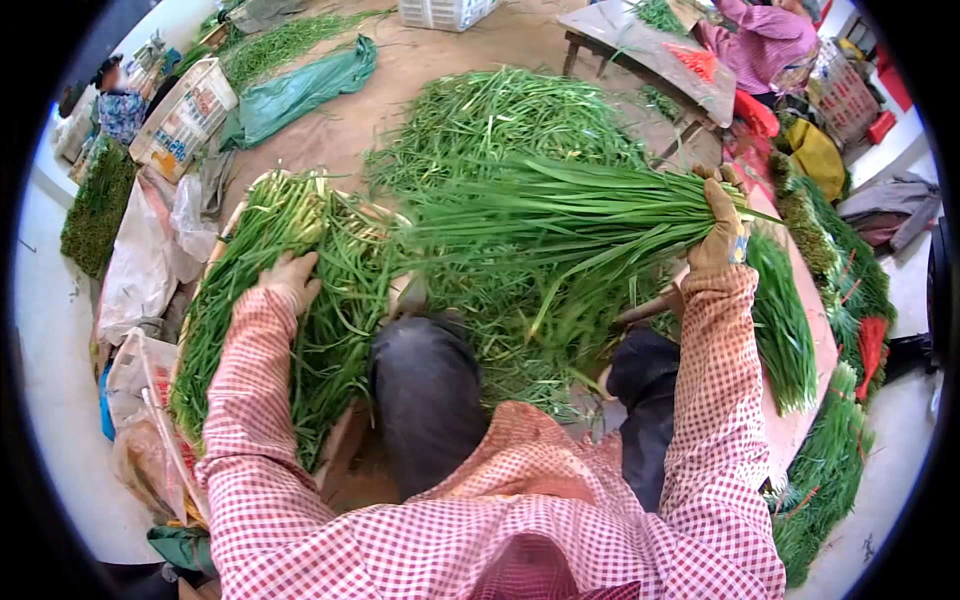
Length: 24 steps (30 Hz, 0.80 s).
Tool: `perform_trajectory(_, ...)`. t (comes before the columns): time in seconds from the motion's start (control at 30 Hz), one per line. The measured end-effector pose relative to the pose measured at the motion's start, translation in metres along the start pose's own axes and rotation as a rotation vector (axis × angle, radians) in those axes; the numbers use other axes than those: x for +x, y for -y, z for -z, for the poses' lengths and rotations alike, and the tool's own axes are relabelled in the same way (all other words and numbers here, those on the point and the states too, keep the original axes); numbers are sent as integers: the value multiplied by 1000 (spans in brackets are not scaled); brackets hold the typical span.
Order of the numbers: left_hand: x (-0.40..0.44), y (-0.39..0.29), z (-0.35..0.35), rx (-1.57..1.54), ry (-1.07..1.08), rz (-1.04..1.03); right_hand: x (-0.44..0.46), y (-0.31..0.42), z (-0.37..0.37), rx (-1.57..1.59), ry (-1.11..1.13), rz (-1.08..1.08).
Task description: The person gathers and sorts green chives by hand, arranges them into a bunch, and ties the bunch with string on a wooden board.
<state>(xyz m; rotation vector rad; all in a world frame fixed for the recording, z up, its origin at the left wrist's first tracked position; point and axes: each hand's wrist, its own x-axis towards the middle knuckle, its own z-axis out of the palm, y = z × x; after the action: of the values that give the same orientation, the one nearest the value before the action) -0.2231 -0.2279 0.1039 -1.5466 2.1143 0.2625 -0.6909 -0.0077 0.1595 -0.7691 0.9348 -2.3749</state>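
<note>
My right hand [718,225], in a tan work glove, is closed round the base end of a bunch of garlic chives [590,208]. The long green leaves fan out to the left, their tips blurred. My left hand [290,280] lies with fingers stretched out on a heap of loose garlic chives [340,290] in a container at my left. Below my right wrist, a neat bundle of chives [783,330] lies on a pinkish board [815,345].
A big pile of loose greens [500,125] covers the floor ahead, with scraps between my knees. Tied bundles [825,500] line the right side. A low table [650,50] and a co-worker [765,45] are at back right. A white crate [185,118] stands at left.
</note>
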Motion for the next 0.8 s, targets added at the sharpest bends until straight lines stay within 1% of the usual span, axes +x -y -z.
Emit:
perform_trajectory(0.03, -4, -7, 24, 28, 118, 18, 5, 9, 1, -126, -47, 32)
perform_trajectory(0.07, -28, -34, 50, 112, 99, 85, 9, 15, -2, -125, -57, 69)
perform_trajectory(0.1, -47, -48, 51, 276, -314, -40, 15, 20, 0, -134, -37, 67)
perform_trajectory(0.13, -68, -61, 58, 230, -699, -272, 22, 25, 3, -153, -24, 123)
perform_trajectory(0.17, -85, -84, 65, 163, -836, -440, 26, 28, 3, -169, -15, 178)
perform_trajectory(0.2, -112, -113, 77, 100, -706, -583, 28, 31, 0, -164, -16, 238)
perform_trajectory(0.23, -132, -137, 76, -205, -419, -718, 28, 33, -3, -159, 1, 233)
perform_trajectory(0.27, -135, -155, 63, -571, -129, -990, 28, 35, -6, -162, -23, 279)
perform_trajectory(0.3, -146, -178, 59, -781, 256, -1033, 28, 35, -10, -160, -49, 326)
perform_trajectory(0.33, -154, -200, 46, -1045, 376, -1099, 20, 37, -24, -150, -51, 406)
perform_trajectory(0.37, -159, -222, 31, -1310, 502, -1157, 7, 42, -39, -134, -41, 406)
perform_trajectory(0.43, -160, -255, 17, -1882, 992, -854, -23, 51, -60, -387, -40, 502)
perform_trajectory(0.47, -157, -266, 3, -2017, 1059, -880, -34, 49, -59, -338, 110, 547)
perform_trajectory(0.5, -159, -267, 4, -2017, 1053, -873, -47, 41, -57, -206, 242, 545)
perform_trajectory(0.53, -160, -267, 6, -2176, 1118, -747, -62, 33, -62, -74, 367, 538)
perform_trajectory(0.57, -159, -266, 8, -2327, 1179, -603, -75, 21, -71, -166, 513, 779)
perform_trajectory(0.6, -148, -263, 1, -2344, 1132, -769, -95, 32, -71, -380, 644, 749)
perform_trajectory(0.63, -145, -256, 2, -2414, 1143, -882, -107, 47, -75, -668, 967, 639)
perform_trajectory(0.67, -151, -254, 0, -2685, 1025, -1071, -124, 42, -78, -624, 1133, 657)
perform_trajectory(0.7, -148, -246, -9, -2522, 1091, -1150, -145, 27, -80, -663, 1320, 737)
perform_trajectory(0.73, -146, -238, -17, -2353, 1140, -1233, -162, 19, -84, -541, 1304, 795)
perform_trajectory(0.77, -142, -231, -25, -2331, 1156, -1190, -173, 13, -86, -420, 1279, 852)
perform_trajectory(0.8, -140, -225, -29, -2313, 1100, -1125, -177, 9, -84, -385, 1328, 824)
